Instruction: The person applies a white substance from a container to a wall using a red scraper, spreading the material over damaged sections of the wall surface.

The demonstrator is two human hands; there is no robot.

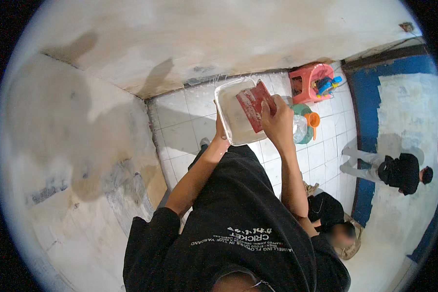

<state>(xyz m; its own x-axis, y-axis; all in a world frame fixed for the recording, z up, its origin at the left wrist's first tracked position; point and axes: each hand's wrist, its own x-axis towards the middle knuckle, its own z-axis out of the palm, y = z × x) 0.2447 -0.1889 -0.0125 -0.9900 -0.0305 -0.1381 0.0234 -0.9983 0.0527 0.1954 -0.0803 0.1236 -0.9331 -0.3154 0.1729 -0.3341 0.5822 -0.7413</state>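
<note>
My left hand point(221, 127) grips the left side of a rectangular white-rimmed tub point(228, 109) that holds pale putty or paste; part of the fingers is hidden behind it. My right hand point(275, 117) is closed on a red flat scraper point(250, 107) smeared with white. The scraper is tilted over the inside of the tub; whether it touches the paste I cannot tell.
Beyond lie a pink stool point(299, 80) with blue-yellow items point(326, 85), a green bucket point(304, 136) and an orange dipper point(313, 120) on white tiles point(175, 136). One co-worker point(399, 170) faces a partly coated blue wall point(367, 92); another point(326, 209) is low at my right. Patchy walls surround me.
</note>
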